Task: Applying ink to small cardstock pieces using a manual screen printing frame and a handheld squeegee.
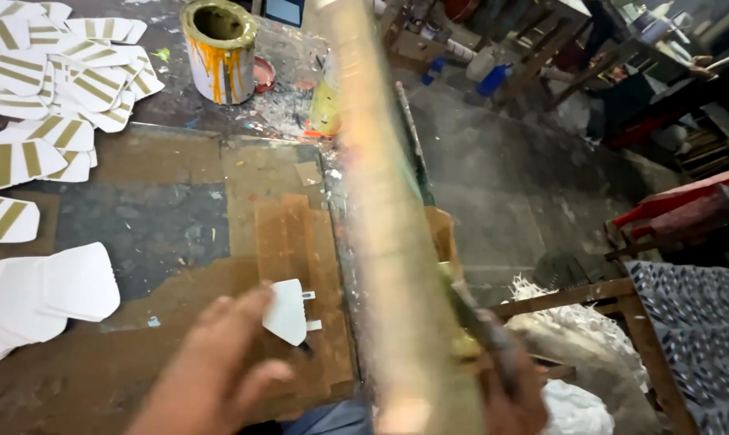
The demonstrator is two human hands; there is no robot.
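At lower left my left hand point(219, 374) hovers open, holding nothing, just beside the white cutout point(288, 310) lying on the cardboard point(288, 234). At lower right my right hand point(505, 387) clasps a brush point(481, 326); I'd keep its strokes steady and straight.

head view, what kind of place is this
Likely a small painting or craft workshop: a paint-streaked tin stands on a stained worktable, white cut-out pieces with gold stripes lie in batches, and the right hand holds a brush.
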